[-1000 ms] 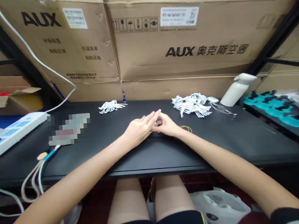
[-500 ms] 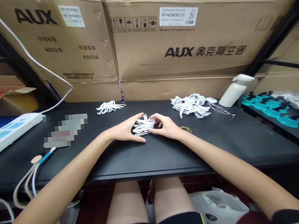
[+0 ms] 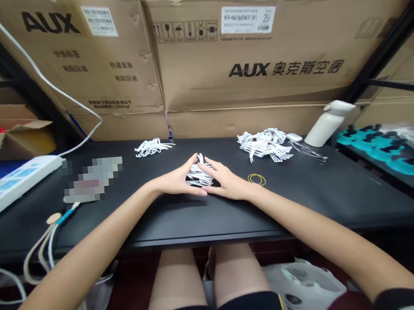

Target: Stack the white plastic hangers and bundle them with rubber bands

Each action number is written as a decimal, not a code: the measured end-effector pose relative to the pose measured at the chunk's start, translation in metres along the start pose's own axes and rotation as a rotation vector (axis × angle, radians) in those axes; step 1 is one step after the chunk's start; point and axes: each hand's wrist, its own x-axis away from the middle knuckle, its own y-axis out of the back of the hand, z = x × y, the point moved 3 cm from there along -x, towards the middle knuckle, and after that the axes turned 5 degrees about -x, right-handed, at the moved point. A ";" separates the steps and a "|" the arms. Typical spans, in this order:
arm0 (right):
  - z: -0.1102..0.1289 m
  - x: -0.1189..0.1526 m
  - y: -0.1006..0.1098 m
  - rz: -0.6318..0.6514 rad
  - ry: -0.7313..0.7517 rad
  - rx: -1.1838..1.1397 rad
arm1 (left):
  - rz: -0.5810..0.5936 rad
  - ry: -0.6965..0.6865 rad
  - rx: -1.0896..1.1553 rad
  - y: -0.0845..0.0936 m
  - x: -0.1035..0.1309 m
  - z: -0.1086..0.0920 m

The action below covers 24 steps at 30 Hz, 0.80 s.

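Both hands [image 3: 203,178] cupped around a white hanger bundle [image 3: 197,173] mid-table, well back from the front edge [image 3: 213,239].

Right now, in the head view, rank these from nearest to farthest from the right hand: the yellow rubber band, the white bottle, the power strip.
1. Yellow rubber band, on the table just to the right of the right hand.
2. White bottle, leaning at the back right.
3. Power strip, far left.

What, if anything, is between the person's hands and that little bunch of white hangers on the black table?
Nothing visible: the left hand and right hand press against the small bunch of white hangers from either side.
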 end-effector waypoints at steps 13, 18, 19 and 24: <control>-0.001 -0.009 0.010 -0.186 -0.032 -0.095 | -0.278 0.172 0.603 -0.022 -0.022 0.002; 0.001 -0.010 0.005 -0.169 -0.042 -0.122 | -0.302 0.187 0.617 -0.024 -0.025 0.006; 0.002 -0.011 0.004 -0.160 -0.035 -0.116 | -0.312 0.186 0.624 -0.025 -0.025 0.006; 0.005 -0.013 0.000 -0.138 -0.044 -0.116 | -0.310 0.189 0.666 -0.026 -0.027 0.007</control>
